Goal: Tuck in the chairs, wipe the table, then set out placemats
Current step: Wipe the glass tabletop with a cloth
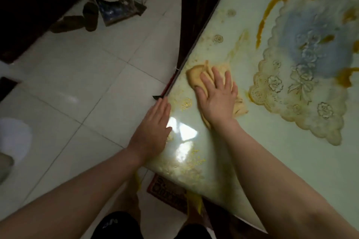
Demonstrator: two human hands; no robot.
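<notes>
The table (291,161) has a glossy pale green top with a lace and flower pattern. A crumpled tan cloth (196,76) lies on it near the left edge. My right hand (217,96) presses flat on the cloth with its fingers spread and straight. My left hand (153,126) rests with straight fingers on the table's left edge, just below the cloth. No chairs or placemats can be made out.
White floor tiles (87,83) fill the left side. Dark slippers (85,18) and a cluttered low shelf (120,9) stand at the upper left. A red patterned mat (167,192) lies under the table's near corner. My dark shorts (116,225) show at the bottom.
</notes>
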